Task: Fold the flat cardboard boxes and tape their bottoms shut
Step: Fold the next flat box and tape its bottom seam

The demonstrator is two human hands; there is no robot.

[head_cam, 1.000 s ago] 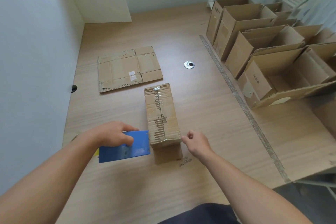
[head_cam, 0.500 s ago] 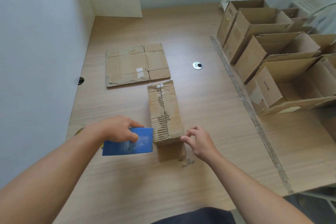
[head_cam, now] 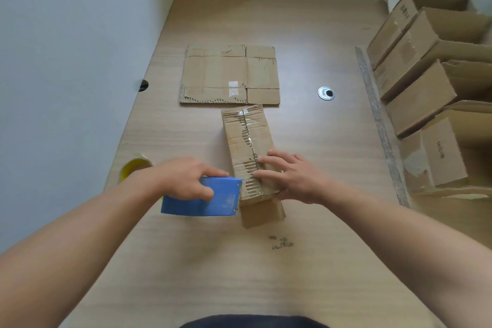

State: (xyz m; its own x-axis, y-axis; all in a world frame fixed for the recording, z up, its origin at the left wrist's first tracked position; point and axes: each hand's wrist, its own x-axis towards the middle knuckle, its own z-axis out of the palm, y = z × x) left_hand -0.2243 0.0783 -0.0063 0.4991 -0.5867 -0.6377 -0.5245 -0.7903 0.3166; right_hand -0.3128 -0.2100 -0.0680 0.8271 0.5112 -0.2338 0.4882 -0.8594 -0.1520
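A folded cardboard box (head_cam: 246,136) stands on the wooden table (head_cam: 306,162) with its flap seam up, clear tape running along the seam. My right hand (head_cam: 287,176) lies on the near end of the box, fingers straight across the seam, thumb down the near side. My left hand (head_cam: 183,178) grips a blue tape dispenser (head_cam: 202,198) just left of the box's near end, its front edge touching the box. A flat cardboard box (head_cam: 230,74) lies behind the standing one.
Several folded open boxes (head_cam: 426,82) lie in a row at the right. A yellow tape roll (head_cam: 133,168) sits at the table's left edge by the white wall (head_cam: 66,61). A metal cable grommet (head_cam: 326,93) is set in the table.
My right hand has moved from beside the box's near corner up onto its top, fingers now spread over the seam. The left hand and dispenser have stayed beside the box.
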